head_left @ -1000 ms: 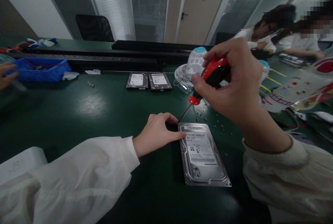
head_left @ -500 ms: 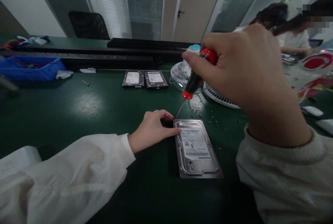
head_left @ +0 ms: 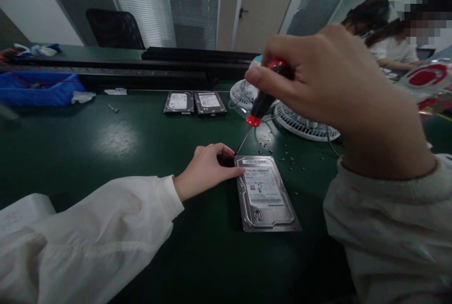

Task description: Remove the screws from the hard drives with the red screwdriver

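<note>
A silver hard drive (head_left: 264,193) lies flat on the green table (head_left: 106,153), label up. My left hand (head_left: 206,169) grips its far left corner, thumb and fingers curled against the edge. My right hand (head_left: 332,85) is wrapped round the red and black handle of a screwdriver (head_left: 259,108). The thin shaft slants down to the drive's far left corner, right beside my left fingertips. Several small screws (head_left: 286,158) lie scattered on the table just beyond the drive.
Two more hard drives (head_left: 194,102) lie side by side further back. Small white fans (head_left: 300,122) stand at the right. A blue bin (head_left: 38,89) sits at the far left, before a black rail. Other people sit at the far right.
My right hand has risen and come closer to the camera, turning over the screwdriver handle. The tip stays at the drive's corner. My left hand keeps its hold.
</note>
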`<state>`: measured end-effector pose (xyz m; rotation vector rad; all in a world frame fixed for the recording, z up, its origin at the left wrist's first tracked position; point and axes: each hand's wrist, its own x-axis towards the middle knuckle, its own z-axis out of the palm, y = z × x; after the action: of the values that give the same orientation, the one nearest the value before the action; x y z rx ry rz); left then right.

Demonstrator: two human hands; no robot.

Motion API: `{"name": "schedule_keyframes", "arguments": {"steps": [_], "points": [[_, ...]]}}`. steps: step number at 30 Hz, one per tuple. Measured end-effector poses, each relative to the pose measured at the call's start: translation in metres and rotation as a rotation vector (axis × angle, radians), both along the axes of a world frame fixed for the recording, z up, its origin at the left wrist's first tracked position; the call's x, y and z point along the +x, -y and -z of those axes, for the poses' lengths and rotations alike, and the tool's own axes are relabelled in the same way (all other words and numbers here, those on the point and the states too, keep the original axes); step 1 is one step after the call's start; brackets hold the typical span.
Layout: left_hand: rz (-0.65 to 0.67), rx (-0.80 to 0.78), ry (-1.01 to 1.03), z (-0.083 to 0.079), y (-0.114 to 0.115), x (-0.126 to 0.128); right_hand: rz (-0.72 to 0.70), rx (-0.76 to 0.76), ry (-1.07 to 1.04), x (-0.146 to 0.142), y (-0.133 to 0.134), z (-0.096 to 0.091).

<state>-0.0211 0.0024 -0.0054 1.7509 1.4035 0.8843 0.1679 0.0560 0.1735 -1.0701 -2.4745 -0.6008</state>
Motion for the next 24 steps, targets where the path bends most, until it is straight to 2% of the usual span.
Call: {"name": "schedule_keyframes", "arguments": {"steps": [2, 6, 8, 10, 13, 14, 18, 21, 23, 24], "points": [[0.002, -0.008, -0.009, -0.001, 0.0, 0.0, -0.003, -0.038, -0.013, 0.0, -0.005, -0.002], [-0.005, 0.007, -0.023, -0.001, 0.0, 0.0, -0.333, -0.237, 0.016, 0.007, -0.015, -0.008], [-0.004, 0.028, -0.028, -0.001, 0.001, 0.0, -0.401, -0.275, 0.045, 0.009, -0.015, -0.01], [0.008, 0.037, -0.035, -0.001, 0.0, 0.0, -0.313, -0.234, 0.028, 0.007, -0.014, -0.008], [0.015, 0.038, -0.054, 0.0, 0.0, 0.0, -0.035, -0.109, -0.004, 0.003, -0.013, -0.003], [0.013, 0.04, -0.064, 0.0, -0.001, -0.001, -0.019, -0.104, -0.009, 0.002, -0.013, -0.003], [0.021, 0.032, -0.079, -0.001, -0.001, -0.001, -0.257, -0.234, -0.011, 0.007, -0.021, -0.007], [0.023, 0.028, -0.066, -0.001, -0.001, -0.001, -0.369, -0.317, 0.035, 0.011, -0.022, -0.012], [0.018, 0.031, -0.059, -0.001, -0.001, -0.001, -0.361, -0.32, 0.035, 0.01, -0.019, -0.012], [0.016, 0.035, -0.056, -0.001, -0.001, -0.001, -0.309, -0.279, 0.033, 0.009, -0.017, -0.011]]}}
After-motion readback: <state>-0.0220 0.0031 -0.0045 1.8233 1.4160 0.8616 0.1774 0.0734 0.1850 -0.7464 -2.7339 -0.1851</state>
